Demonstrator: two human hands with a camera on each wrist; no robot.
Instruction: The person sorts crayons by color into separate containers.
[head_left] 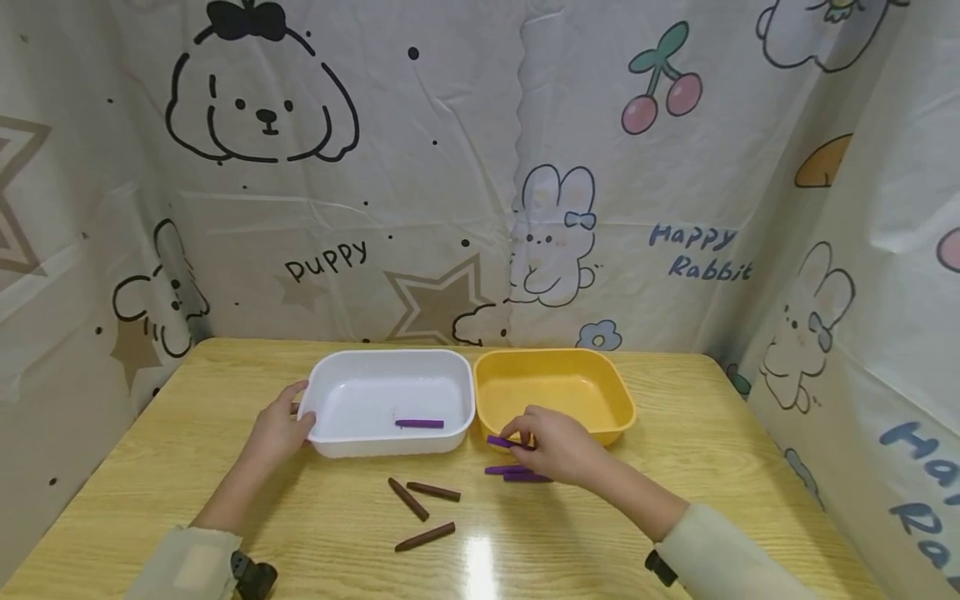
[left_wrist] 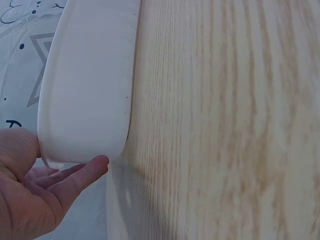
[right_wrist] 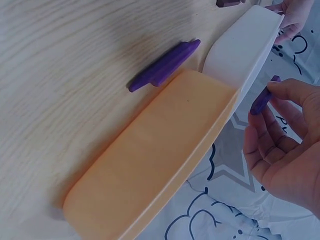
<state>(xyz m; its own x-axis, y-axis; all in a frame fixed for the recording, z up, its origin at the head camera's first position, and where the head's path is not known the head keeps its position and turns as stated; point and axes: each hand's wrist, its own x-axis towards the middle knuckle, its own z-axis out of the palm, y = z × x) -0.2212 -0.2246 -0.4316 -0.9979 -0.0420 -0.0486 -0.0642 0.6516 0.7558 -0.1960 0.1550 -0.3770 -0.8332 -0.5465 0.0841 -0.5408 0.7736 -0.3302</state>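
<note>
My left hand (head_left: 277, 427) holds the left end of a white plastic tray (head_left: 375, 447), thumb and fingers spread about its corner. Inside that tray lies one purple crayon (head_left: 420, 423). Between thumb and fingertips, my right hand (head_left: 562, 448) pinches another purple crayon (right_wrist: 262, 100), raised over the front rim of a yellow tray (head_left: 558, 392). Two more purple crayons (right_wrist: 167, 64) lie side by side on the table, just in front of the yellow tray and below the right hand.
Three brown crayons (head_left: 425, 537) lie on the wooden table (head_left: 322, 533) in front of the white tray. The two trays stand side by side. A printed cloth (head_left: 450, 192) hangs behind the table and along its sides.
</note>
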